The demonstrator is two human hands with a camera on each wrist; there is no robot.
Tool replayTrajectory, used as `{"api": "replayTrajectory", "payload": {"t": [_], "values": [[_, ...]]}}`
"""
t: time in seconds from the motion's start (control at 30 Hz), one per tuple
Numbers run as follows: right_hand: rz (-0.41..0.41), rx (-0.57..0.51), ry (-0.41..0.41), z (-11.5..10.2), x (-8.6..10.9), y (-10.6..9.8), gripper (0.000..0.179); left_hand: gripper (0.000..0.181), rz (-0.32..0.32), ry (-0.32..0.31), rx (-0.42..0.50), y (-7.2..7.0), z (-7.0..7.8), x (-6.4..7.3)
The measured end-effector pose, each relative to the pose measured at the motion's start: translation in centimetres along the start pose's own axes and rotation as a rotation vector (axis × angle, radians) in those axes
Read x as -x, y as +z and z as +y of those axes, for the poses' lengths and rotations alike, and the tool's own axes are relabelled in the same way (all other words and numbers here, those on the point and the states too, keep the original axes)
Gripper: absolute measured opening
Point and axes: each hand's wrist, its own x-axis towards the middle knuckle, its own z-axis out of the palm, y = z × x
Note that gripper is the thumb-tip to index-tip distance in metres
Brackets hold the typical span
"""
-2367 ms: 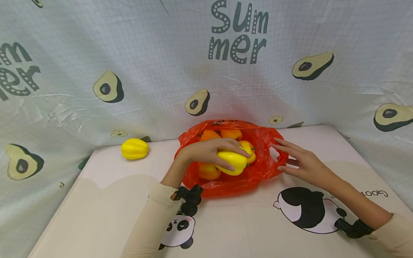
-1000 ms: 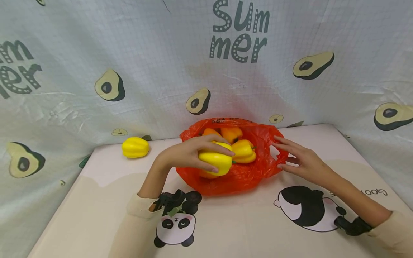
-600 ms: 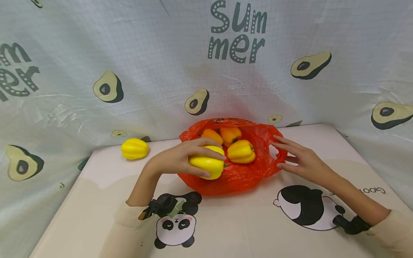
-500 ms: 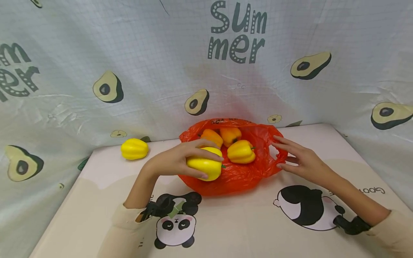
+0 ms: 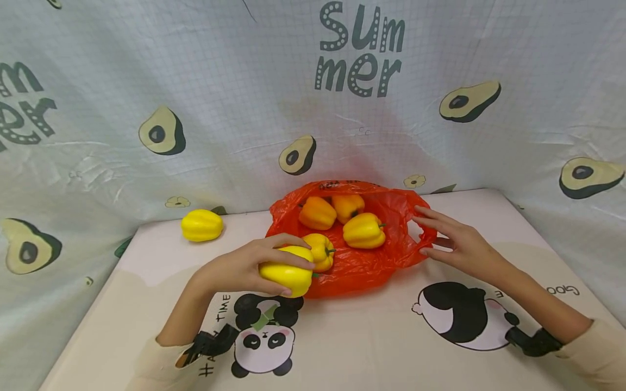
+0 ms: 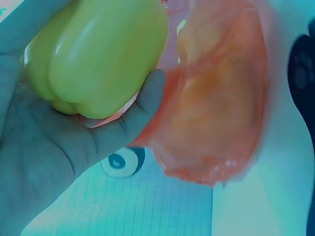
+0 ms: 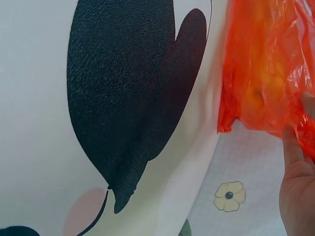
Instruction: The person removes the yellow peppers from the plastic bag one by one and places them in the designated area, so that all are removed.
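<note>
My left hand [image 5: 259, 266] grips a yellow bell pepper [image 5: 288, 274] with a green stem, held over the near left rim of a red plastic bag [image 5: 362, 274]. In the left wrist view the thumb lies along the side of that bell pepper [image 6: 103, 54]. Inside the open bag are several more peppers: an orange one [image 5: 318, 213], another orange one [image 5: 348, 206] behind it, and a yellow-orange one [image 5: 364, 231]. A yellow pepper [image 5: 320, 252] sits just beyond the held one. At the bag's right handle, my right hand [image 5: 462, 247] holds the plastic between thumb and fingers.
Another yellow bell pepper [image 5: 202, 225] lies at the back left of the table, near its far edge. The table cover [image 5: 371, 342] bears panda prints. A pale curtain [image 5: 235, 98] with avocado prints hangs behind the table.
My left hand has carried the yellow bell pepper left and nearer, from over the bag's middle to its near left rim, uncovering other peppers inside. The right hand has stayed at the handle.
</note>
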Motion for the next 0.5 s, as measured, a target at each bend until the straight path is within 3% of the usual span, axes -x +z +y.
{"api": "replayTrajectory", "payload": {"t": [0.5], "values": [[0.011,-0.012,-0.036,0.4,0.2,-0.2,0.069,0.046,0.120,-0.095,0.032,-0.3,-1.6,6.2]]}}
